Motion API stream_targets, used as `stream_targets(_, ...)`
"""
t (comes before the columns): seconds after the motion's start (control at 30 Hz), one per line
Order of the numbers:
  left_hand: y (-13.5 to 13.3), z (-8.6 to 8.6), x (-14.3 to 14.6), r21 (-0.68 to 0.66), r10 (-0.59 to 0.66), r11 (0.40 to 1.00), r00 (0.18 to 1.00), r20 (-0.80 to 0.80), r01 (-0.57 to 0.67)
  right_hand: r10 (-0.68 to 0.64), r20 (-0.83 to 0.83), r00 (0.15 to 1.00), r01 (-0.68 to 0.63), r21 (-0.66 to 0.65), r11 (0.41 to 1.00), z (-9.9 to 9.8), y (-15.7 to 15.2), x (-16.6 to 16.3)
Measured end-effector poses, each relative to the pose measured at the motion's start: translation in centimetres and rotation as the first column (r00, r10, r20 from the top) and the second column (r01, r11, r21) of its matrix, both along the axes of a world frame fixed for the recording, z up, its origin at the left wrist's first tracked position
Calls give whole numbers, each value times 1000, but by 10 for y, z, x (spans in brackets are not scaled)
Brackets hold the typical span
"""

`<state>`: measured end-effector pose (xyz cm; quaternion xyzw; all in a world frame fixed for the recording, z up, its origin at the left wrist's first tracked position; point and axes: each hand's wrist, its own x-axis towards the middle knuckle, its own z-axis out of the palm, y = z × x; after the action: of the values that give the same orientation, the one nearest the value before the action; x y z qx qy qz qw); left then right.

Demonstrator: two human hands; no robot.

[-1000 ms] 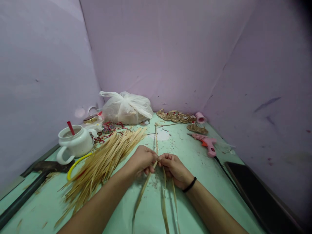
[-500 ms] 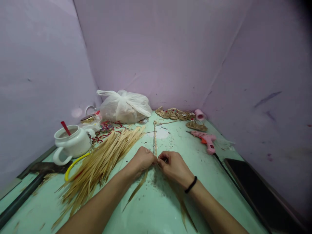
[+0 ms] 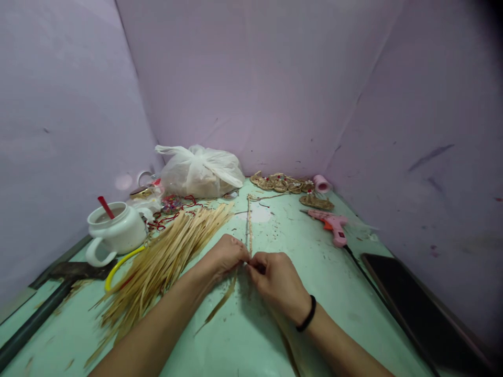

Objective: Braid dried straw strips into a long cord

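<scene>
A thin braid of straw-coloured strips (image 3: 250,225) runs from the back of the table straight toward me and ends at my fingers. My left hand (image 3: 229,252) is closed, pinching the near end of the braid. Touching it from the right, my right hand (image 3: 275,277) pinches a strip at the same spot; a black band circles that wrist. One loose brown strip (image 3: 222,306) trails below my left hand, and another strip (image 3: 288,348) hangs under my right. The fingertips hide how the strips cross.
A bundle of dry strips (image 3: 168,262) lies at left, beside a white mug (image 3: 118,235) and a hammer (image 3: 51,298). At the back sit a plastic bag (image 3: 202,175) and woven pieces (image 3: 279,182). A pink glue gun (image 3: 332,225) and a dark flat slab (image 3: 412,309) are at right.
My right hand has shifted slightly left and toward me, its fingers now beneath the left fingertips. The left hand moved a little left. The strip under my right hand swung left.
</scene>
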<state>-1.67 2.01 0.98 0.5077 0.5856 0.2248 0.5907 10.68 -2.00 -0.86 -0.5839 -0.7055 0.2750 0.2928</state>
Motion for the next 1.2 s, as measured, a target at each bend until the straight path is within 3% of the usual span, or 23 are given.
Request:
stream_targets(0.1, 4, -2, -9, -23, -68, 997, 997, 22, 69, -126, -203, 971, 112, -81, 990, 0, 12, 9)
stream_targets(0.17, 5, -4, -14, -21, -116, 993, 993, 37, 117, -234, -400, 886, 152, -227, 962, 0, 18, 11)
stream_targets(0.27, 7, -8, -18, -4, -160, 987, 986, 55, 160, -294, -626, 723, -71, -490, 869, 0, 21, 8)
stream_targets(0.33, 8, -11, -19, 2, -181, 983, 982, 59, 181, -295, -654, 697, -171, -551, 817, -1, 19, 4)
stream_targets(0.5, 7, -12, -17, 68, -215, 974, 976, -22, 217, -246, -503, 828, -49, -501, 864, -9, 18, -1)
stream_targets(0.67, 4, -13, -15, 237, -198, 936, 946, -256, 260, -207, -513, 833, -43, -434, 900, -19, 22, 0)
stream_targets(0.83, -10, -8, -8, 417, 15, 859, 799, -601, 298, -207, -511, 834, -33, -422, 906, -23, 21, -1)
stream_targets(1.07, -55, 4, 18, 402, 52, 826, 657, -752, 395, -264, -584, 768, -10, -423, 906, -20, 17, -5)
stream_targets(1.2, -73, 1, 32, 326, -7, 802, 554, -832, 500, -250, -615, 748, -3, -380, 925, -24, 16, -6)
